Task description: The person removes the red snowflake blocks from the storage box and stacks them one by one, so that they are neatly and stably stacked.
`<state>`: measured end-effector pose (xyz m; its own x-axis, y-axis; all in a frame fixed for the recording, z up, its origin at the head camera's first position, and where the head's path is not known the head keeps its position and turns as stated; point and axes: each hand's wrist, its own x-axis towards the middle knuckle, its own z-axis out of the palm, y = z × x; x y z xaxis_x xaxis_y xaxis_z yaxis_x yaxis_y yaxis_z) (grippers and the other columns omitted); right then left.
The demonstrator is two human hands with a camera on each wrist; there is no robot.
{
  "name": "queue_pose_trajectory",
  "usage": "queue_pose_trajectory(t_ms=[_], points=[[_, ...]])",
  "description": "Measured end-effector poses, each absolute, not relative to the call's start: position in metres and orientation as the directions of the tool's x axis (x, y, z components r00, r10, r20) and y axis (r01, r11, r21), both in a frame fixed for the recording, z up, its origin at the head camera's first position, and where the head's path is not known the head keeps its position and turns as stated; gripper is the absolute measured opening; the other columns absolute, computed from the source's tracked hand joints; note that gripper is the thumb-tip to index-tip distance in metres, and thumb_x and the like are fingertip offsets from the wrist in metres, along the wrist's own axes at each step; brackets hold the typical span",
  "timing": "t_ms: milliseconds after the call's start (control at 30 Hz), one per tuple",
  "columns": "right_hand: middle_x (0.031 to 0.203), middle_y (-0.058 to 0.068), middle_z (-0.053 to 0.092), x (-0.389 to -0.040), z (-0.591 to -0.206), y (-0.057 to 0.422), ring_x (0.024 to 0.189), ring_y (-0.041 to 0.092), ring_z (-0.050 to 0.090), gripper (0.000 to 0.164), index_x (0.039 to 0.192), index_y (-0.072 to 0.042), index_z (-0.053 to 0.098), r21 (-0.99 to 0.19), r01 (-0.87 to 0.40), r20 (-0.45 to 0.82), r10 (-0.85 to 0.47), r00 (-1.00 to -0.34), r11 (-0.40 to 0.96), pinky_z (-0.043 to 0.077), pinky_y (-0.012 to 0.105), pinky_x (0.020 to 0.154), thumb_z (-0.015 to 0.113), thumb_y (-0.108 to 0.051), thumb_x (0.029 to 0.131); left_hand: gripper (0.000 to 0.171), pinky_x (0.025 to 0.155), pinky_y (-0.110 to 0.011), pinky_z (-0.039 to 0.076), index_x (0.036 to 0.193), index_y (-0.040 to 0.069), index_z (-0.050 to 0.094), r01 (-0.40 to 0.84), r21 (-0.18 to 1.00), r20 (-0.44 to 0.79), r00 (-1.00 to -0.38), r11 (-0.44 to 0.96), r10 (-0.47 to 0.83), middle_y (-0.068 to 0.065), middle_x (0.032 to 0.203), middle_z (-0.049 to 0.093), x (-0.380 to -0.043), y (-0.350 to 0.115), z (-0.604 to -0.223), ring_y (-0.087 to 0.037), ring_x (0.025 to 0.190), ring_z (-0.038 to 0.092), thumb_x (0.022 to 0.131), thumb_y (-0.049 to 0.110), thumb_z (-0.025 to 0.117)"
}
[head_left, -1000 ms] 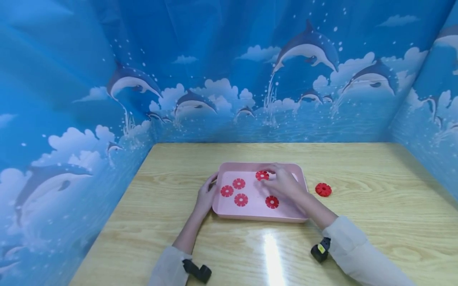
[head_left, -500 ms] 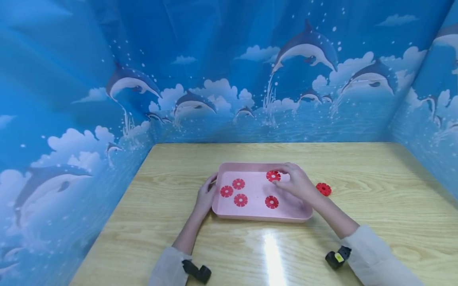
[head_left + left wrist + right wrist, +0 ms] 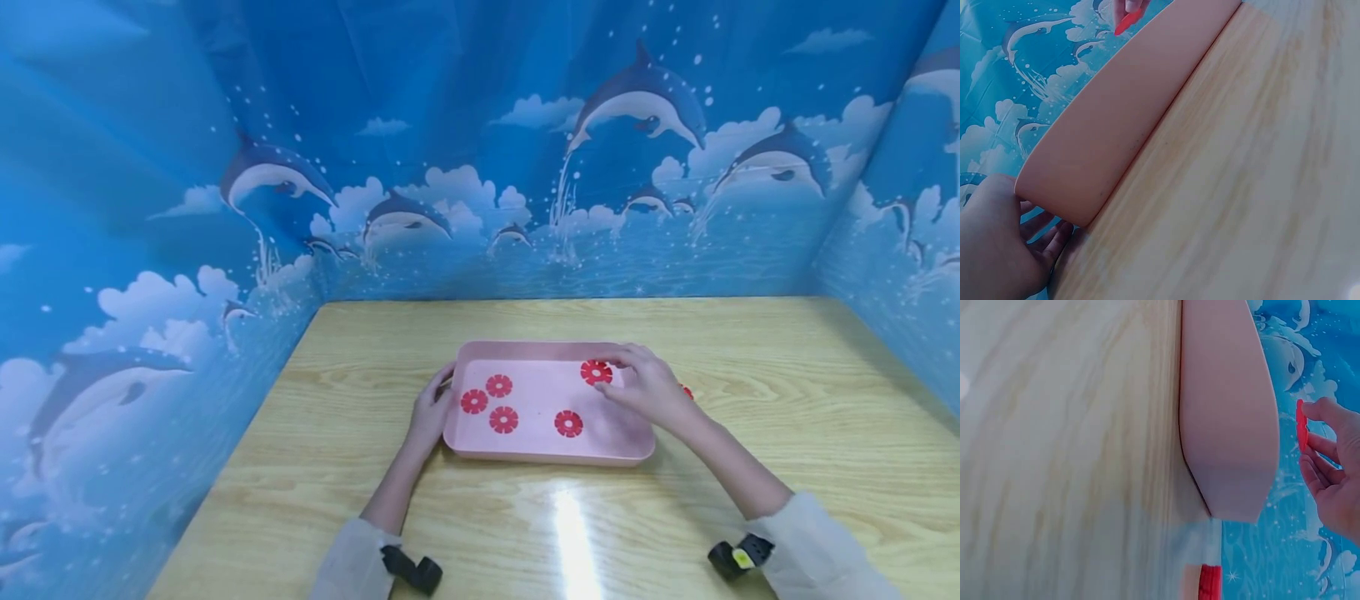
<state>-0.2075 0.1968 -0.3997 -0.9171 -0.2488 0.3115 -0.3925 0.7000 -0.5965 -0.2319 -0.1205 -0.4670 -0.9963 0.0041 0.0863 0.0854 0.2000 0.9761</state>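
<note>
A shallow pink tray (image 3: 510,456) lies on the table. My left hand (image 3: 432,412) grips its left end, and the left wrist view shows the fingers against the outside of the end wall, below the rim. Over the tray's back right part, my right hand (image 3: 648,387) pinches a red notched building disc (image 3: 596,372) between thumb and fingers. From the side, the right wrist view shows this disc (image 3: 1301,425) on edge, above the rim's height. Three similar discs (image 3: 503,419) lie in the tray's left half, and another disc (image 3: 568,423) lies nearer the front right.
Just right of the tray, a small stack of red discs (image 3: 1210,582) stands on the wooden table (image 3: 360,350), mostly hidden behind my right hand in the head view. A blue dolphin-printed backdrop (image 3: 450,150) rises behind the table and along both sides.
My right hand has moved right across the back of the tray, carrying the red disc with it. It now covers most of the stack outside. The left hand has stayed put.
</note>
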Motion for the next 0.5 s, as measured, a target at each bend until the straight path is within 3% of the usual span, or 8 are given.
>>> queue_pose_trajectory(t_ms=[300,500], points=[[0.107,0.016,0.058,-0.201,-0.400,0.219,0.094,0.033,0.054,0.040,0.112,0.001,0.062,-0.586,-0.424,0.367,-0.240,-0.899,0.691,0.048,0.052,0.079,0.073,-0.006,0.074,0.043,0.096,-0.039,0.040,0.136,0.005,0.044,0.081,0.977,0.084,-0.996,0.196,-0.005,-0.015,0.137,0.042,-0.230,-0.120,-0.465,-0.032,0.117,0.046,0.092,0.005,0.046],[0.107,0.016,0.058,-0.195,-0.399,0.234,0.094,0.034,0.053,0.039,0.111,0.000,0.063,-0.571,-0.417,0.380,-0.222,-0.898,0.707,0.052,0.049,0.070,0.074,-0.005,0.074,0.044,0.096,-0.039,0.040,0.136,0.006,0.044,0.074,0.978,0.077,-0.997,0.196,-0.005,-0.014,0.137,0.042,-0.230,-0.120,-0.465,-0.031,0.117,0.046,0.092,0.006,0.046]])
